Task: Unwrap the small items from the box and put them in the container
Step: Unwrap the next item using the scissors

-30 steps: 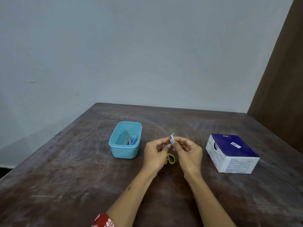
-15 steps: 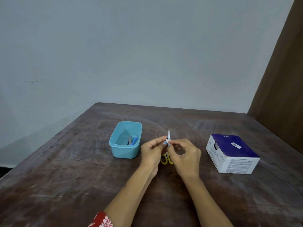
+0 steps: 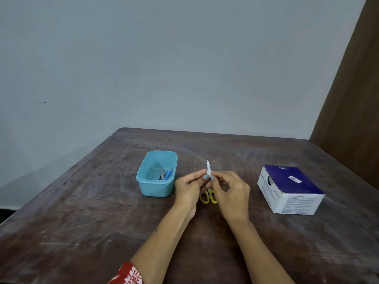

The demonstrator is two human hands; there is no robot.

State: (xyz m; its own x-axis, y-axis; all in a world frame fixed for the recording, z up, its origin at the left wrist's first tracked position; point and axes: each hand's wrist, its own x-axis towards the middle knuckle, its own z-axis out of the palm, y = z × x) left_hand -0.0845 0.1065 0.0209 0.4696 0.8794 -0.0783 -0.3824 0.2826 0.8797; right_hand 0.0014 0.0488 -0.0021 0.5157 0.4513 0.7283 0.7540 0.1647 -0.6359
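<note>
Over the middle of the table my left hand [image 3: 189,189] and my right hand [image 3: 232,193] both pinch a small wrapped item [image 3: 208,170]. Its thin white wrapper sticks upright above my fingertips, with a bit of blue at its base. The light blue container [image 3: 156,174] stands left of my hands and holds a few small blue and grey items [image 3: 165,174]. The blue and white box [image 3: 290,188] sits to the right, with a dark opening in its left side.
Yellow-handled scissors [image 3: 208,197] lie on the dark wooden table [image 3: 82,222] under my hands, partly hidden. A pale wall runs behind the table and a brown panel stands at the far right.
My hands have drawn slightly nearer and to the left. The wrapped item now stands taller and more upright above my fingertips.
</note>
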